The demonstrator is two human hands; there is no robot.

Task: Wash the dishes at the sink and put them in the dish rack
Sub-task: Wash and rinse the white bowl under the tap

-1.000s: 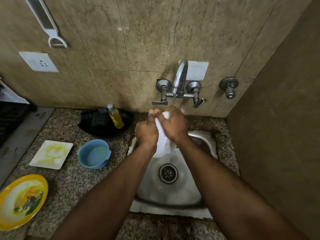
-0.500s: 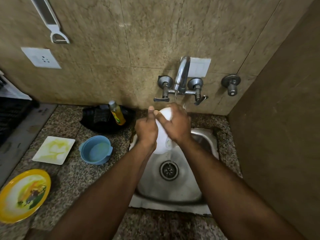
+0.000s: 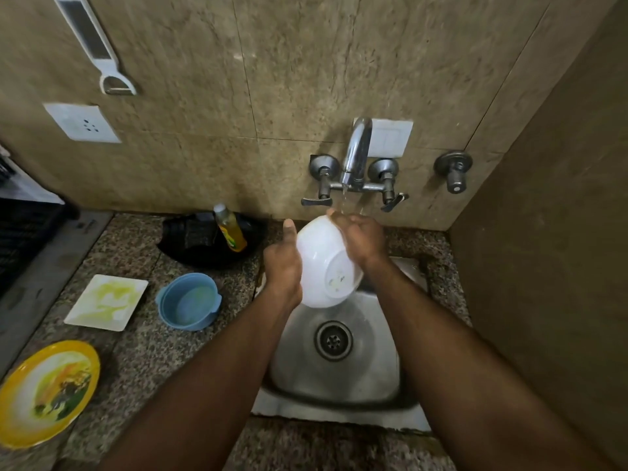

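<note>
Bowl [image 3: 324,266] was held above the sink [image 3: 339,379], just under the tap [image 3: 355,154], base turned toward the camera and tilted, mouth facing away toward the wall, so the inside was hidden. Left hand [image 3: 283,266] gripped the bowl's left edge, thumb up along the rim; its fingers were behind the bowl, out of sight. Right hand [image 3: 362,239] lay curled over the bowl's upper right side, fingertips at the rim under a thin water stream. A faint mark on the base was too small to read. Sink's right rim sat close to the side wall; its near rim was partly covered by both forearms. Drain [image 3: 333,340] was unobstructed below the bowl. Left of the sink on the counter: blue bowl [image 3: 188,302], square plate [image 3: 107,302] with yellow smears, yellow plate [image 3: 47,392] cut off at frame edge, and soap bottle [image 3: 230,227] on a black object I couldn't identify.
</note>
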